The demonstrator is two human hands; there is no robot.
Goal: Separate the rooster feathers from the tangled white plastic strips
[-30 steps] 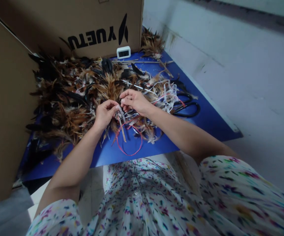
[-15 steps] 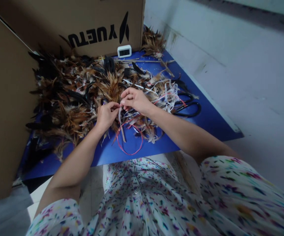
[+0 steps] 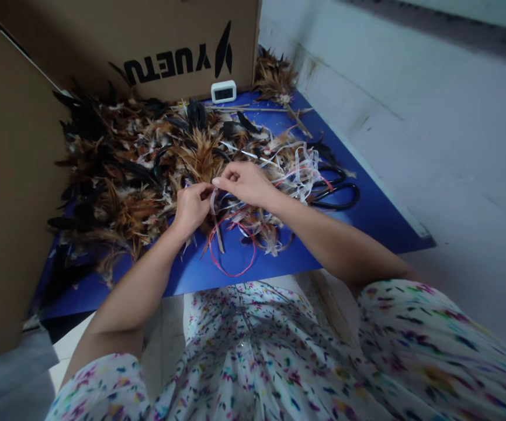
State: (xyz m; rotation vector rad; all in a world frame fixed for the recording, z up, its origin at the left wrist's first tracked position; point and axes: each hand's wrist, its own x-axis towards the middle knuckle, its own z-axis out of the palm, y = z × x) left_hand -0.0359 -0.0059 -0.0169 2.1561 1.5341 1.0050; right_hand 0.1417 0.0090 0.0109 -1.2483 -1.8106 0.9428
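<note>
My left hand (image 3: 193,204) is closed in a pinch at the neck of a feather duster, whose brown feathers (image 3: 200,155) fan out beyond the fingers. Its thin wooden stick (image 3: 220,238) points back toward me below the hands. From the right, my right hand (image 3: 246,182) meets it, thumb and forefinger pressed together and the other fingers curled. A whitish plastic strip (image 3: 212,202) hangs down from between the two hands' fingertips. What lies right under the fingertips is hidden. Just below, a loop of red plastic string (image 3: 232,275) rests on the blue tabletop (image 3: 183,280).
Loose brown and black feathers (image 3: 125,204) cover the left and middle. Black-handled scissors (image 3: 345,197) and tangled white strips (image 3: 305,166) lie at right. Behind are a small white digital clock (image 3: 224,92), thin sticks (image 3: 257,109), another feather bundle (image 3: 274,76) and a cardboard box (image 3: 169,29).
My right hand's fingers have curled in and its thumb and forefinger have come to the left hand's fingertips. The left hand stays in nearly the same place.
</note>
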